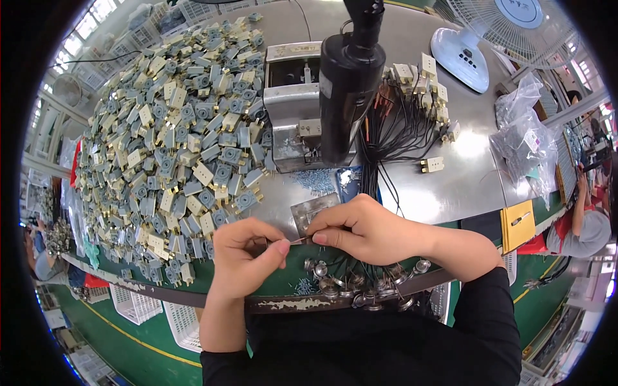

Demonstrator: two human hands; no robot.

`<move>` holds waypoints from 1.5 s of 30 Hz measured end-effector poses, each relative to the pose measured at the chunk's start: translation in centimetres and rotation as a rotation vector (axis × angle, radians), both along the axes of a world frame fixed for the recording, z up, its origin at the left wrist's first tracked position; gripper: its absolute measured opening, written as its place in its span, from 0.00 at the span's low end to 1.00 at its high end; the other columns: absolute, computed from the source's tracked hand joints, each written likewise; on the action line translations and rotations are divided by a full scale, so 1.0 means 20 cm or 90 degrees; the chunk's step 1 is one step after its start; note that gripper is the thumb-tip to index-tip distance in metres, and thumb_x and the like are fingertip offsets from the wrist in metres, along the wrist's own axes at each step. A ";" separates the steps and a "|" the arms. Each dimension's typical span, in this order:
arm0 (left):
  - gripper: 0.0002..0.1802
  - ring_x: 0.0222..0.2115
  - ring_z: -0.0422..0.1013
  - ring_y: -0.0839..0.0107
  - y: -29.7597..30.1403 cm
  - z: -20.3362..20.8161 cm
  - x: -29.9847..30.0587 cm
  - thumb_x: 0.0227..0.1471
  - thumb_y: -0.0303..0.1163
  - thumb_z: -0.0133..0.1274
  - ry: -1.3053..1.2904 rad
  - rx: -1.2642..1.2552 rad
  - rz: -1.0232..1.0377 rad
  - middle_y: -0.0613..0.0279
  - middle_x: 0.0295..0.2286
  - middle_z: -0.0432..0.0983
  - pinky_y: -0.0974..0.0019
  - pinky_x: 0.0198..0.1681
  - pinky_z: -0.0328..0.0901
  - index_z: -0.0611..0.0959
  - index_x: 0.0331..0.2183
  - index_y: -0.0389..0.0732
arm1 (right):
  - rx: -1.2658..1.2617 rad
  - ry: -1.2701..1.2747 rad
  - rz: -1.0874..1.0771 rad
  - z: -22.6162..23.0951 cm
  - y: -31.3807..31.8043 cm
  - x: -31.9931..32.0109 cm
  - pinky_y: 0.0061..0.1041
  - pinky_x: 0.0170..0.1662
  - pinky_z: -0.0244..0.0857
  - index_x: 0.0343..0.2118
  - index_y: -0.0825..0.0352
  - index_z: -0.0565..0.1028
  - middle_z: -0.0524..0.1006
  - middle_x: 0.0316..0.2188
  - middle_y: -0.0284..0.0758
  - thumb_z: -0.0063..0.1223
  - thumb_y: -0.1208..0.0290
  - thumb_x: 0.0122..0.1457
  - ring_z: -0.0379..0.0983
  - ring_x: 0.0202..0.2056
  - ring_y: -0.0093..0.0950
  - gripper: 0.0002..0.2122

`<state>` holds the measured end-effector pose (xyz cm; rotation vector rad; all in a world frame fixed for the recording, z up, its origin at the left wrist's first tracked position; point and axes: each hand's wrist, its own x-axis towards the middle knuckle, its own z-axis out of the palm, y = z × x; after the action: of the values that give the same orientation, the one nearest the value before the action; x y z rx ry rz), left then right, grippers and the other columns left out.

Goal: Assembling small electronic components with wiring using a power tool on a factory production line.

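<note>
My left hand [252, 256] and my right hand [360, 230] face each other above the near edge of the bench. Both are closed in a pinch, thumb against forefinger. A short thin wire [298, 242] spans the small gap between the fingertips; its ends are hidden in the fingers. Just beyond them lies a flat metal plate [309, 211]. Round metal parts with dark leads [351, 282] lie below my right hand along the bench edge. Small blue-grey pins [304, 287] are scattered on the green surface nearer me.
A big heap of grey and cream plug-like parts [187, 148] covers the left side. Ahead stands a grey metal machine [293, 103] with a black cylinder [347, 96]. Right of it are black cables with cream connectors [402, 122], a fan [463, 55] and a yellow notebook [517, 225].
</note>
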<state>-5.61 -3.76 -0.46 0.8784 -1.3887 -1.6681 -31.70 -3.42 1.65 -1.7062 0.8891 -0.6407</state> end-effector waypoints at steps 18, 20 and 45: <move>0.06 0.21 0.75 0.70 0.11 -0.03 0.04 0.53 0.17 0.61 0.131 0.061 0.077 0.49 0.27 0.81 0.69 0.24 0.71 0.78 0.32 0.32 | -0.229 -0.072 0.030 -0.07 -0.02 0.04 0.38 0.32 0.73 0.40 0.71 0.80 0.81 0.29 0.43 0.60 0.74 0.63 0.79 0.29 0.45 0.07; 0.06 0.21 0.76 0.69 0.10 -0.04 0.02 0.53 0.18 0.61 0.134 0.064 0.100 0.49 0.27 0.81 0.69 0.24 0.71 0.78 0.32 0.32 | -0.195 -0.092 0.041 -0.06 -0.03 0.03 0.37 0.33 0.73 0.39 0.72 0.81 0.81 0.29 0.44 0.61 0.76 0.62 0.80 0.30 0.45 0.06; 0.20 0.44 0.82 0.55 0.00 -0.04 -0.08 0.68 0.28 0.53 0.280 0.155 -0.160 0.42 0.44 0.82 0.54 0.49 0.79 0.76 0.56 0.24 | -0.208 -0.040 -0.108 0.10 -0.02 0.00 0.18 0.24 0.66 0.33 0.69 0.85 0.84 0.25 0.35 0.68 0.79 0.55 0.78 0.22 0.22 0.04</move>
<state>-7.13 -3.79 -1.28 0.4319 -1.0371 -2.1019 -31.79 -3.80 3.68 -1.8988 0.9289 -0.9909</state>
